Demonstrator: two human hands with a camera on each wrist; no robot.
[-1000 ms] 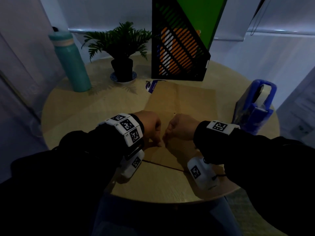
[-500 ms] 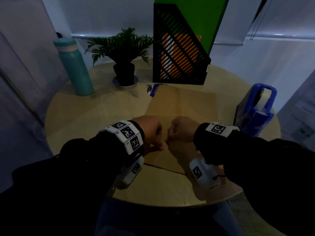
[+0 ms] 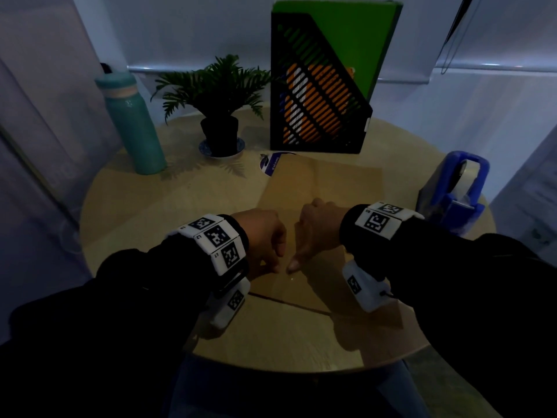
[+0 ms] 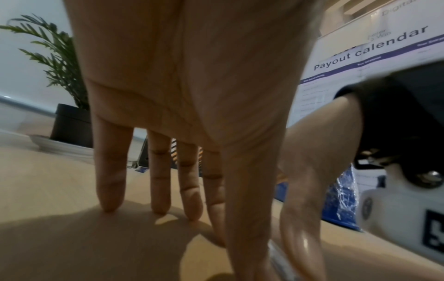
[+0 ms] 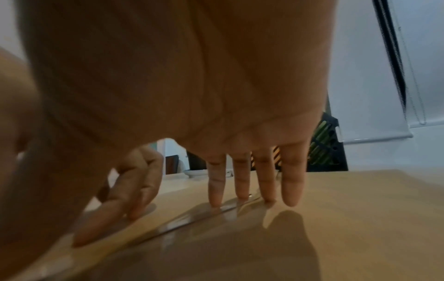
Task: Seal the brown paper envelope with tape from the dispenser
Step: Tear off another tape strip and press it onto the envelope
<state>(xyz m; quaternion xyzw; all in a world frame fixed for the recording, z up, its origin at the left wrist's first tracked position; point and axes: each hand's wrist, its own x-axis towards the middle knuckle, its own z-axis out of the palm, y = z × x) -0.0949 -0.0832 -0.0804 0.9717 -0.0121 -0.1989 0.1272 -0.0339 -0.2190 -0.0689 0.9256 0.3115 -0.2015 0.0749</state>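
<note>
The brown paper envelope [image 3: 325,188] lies flat on the round wooden table [image 3: 144,206]. Both hands are on its middle, side by side. My left hand [image 3: 265,245] presses down with straight fingers [image 4: 110,190] spread on the paper. My right hand [image 3: 313,233] does the same, its fingers [image 5: 240,186] flat on a clear strip of tape [image 5: 192,218] stuck across the envelope. The two thumbs nearly meet over the tape [image 4: 276,256]. The blue tape dispenser [image 3: 455,191] stands apart at the table's right edge.
At the back stand a teal bottle [image 3: 132,122], a potted plant [image 3: 220,116] on a saucer, and a black mesh file holder [image 3: 316,98] with green and orange folders. A small blue-and-white card [image 3: 272,164] lies at the envelope's far left corner.
Both hands stay pressed on the envelope at about the same spot. The thumbs now stretch down toward the near end. The head view has tilted slightly.
</note>
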